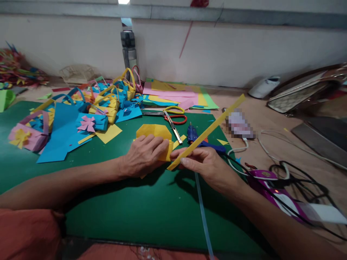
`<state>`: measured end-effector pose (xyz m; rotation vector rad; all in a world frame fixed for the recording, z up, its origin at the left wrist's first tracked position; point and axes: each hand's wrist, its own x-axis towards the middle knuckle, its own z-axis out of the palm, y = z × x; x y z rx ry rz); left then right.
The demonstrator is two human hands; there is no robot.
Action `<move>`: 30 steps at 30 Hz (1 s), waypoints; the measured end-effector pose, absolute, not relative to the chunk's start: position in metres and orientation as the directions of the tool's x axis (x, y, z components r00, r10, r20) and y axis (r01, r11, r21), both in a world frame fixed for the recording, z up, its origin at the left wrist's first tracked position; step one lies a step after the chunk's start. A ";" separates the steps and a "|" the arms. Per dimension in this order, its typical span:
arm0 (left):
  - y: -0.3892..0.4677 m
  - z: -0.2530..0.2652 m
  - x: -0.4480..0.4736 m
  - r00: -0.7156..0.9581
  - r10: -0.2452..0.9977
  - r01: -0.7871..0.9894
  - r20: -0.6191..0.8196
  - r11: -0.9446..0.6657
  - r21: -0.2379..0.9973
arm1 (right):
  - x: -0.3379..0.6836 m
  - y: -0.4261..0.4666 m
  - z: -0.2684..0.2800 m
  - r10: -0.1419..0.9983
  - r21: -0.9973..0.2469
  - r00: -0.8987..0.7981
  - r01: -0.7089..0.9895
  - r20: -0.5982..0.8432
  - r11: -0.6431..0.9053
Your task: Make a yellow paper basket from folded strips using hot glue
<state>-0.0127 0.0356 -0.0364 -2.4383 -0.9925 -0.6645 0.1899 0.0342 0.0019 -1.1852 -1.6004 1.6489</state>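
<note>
My left hand [148, 153] is closed over a folded yellow paper piece [154, 130], which rests on the green mat [121, 213]. Its fingers hide much of that piece. Between the thumb and fingers of my right hand [202, 162] is a long yellow paper strip [211, 133], slanting up to the right. The strip's lower end comes close to the folded piece; whether they touch I cannot tell. Just beyond my right hand lies a blue glue gun [193, 134], a pale glue stick [202, 213] trailing below. Red-and-yellow-handled scissors [176, 117] and a utility knife [173, 127] lie beyond my hands.
Several small paper baskets [93, 121] and a blue paper sheet [58, 133] are at the left. Coloured sheets [173, 94] are stacked at the back. A phone [240, 123], cables and a purple power strip [273, 191] lie at the right.
</note>
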 end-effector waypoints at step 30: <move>0.040 -0.035 -0.015 0.608 0.484 0.737 0.629 -0.639 -0.221 | 0.191 0.033 0.002 0.871 -0.966 -0.458 0.250 -0.180 -0.068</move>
